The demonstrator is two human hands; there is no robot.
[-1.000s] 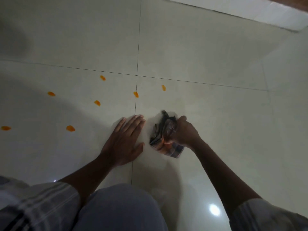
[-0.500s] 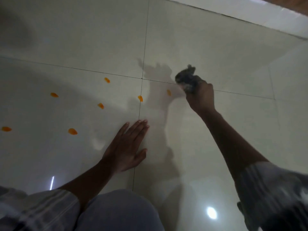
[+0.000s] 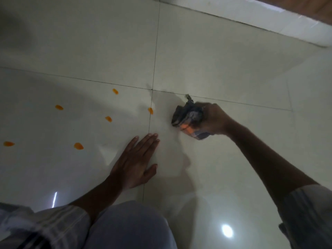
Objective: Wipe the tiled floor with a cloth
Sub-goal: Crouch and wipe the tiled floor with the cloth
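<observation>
Item one: the tiled floor [image 3: 224,56], pale and glossy, crossed by dark grout lines that meet at a junction just far-left of the cloth. We note a bright lamp reflection [image 3: 227,230] at the near right.

Item two: the cloth [image 3: 188,119], dark and bunched into a wad, with an orange smear on its near face and a frayed end sticking up at the far side. It sits on the tile just right of the lengthwise grout line, near the junction. We cannot tell how firmly it bears on the floor; its outline is blurred.

Item three: our right hand [image 3: 214,119], fingers curled round the cloth, gripping it from the right side, the forearm running back to the near right.

Item four: our left hand [image 3: 134,166], laid flat on the floor with fingers straight and together, thumb spread out to the right, its fingertips reaching the lengthwise grout line. It lies nearer than the cloth and apart from it.

Item five: orange spots on the tiles at left. We count one [image 3: 150,110] on the grout line just left of the cloth, and five more farther left [image 3: 108,118] [image 3: 115,91] [image 3: 59,107] [image 3: 78,146] [image 3: 8,144].

Item six: a grey-clad knee [image 3: 129,229] at the near edge, and striped sleeves [image 3: 53,223] on both arms.

Item seven: a white raised edge [image 3: 269,20] along the far right.
</observation>
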